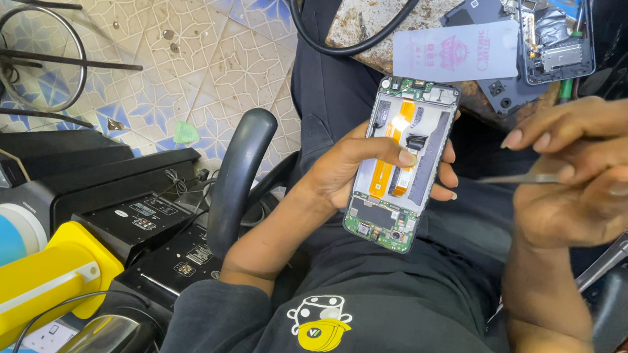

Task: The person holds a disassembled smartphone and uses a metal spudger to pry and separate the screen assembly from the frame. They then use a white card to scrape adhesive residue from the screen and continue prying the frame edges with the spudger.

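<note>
My left hand (358, 170) grips an opened phone (402, 163) with its back cover off. A green circuit board, orange flex cables and a grey frame are exposed, and my thumb presses on the orange flex near the middle. My right hand (590, 172) holds metal tweezers (523, 177) just right of the phone, their tip pointing left toward it without touching. Both hands hover over my lap in dark clothes.
A worn workbench (384, 7) ahead carries a second opened phone (555, 34), a pale screen protector sheet (458, 51) and a black cable (344, 46). A black chair armrest (240, 168) stands left of my arm. Black electronics boxes and yellow and blue cylinders sit at lower left on the tiled floor.
</note>
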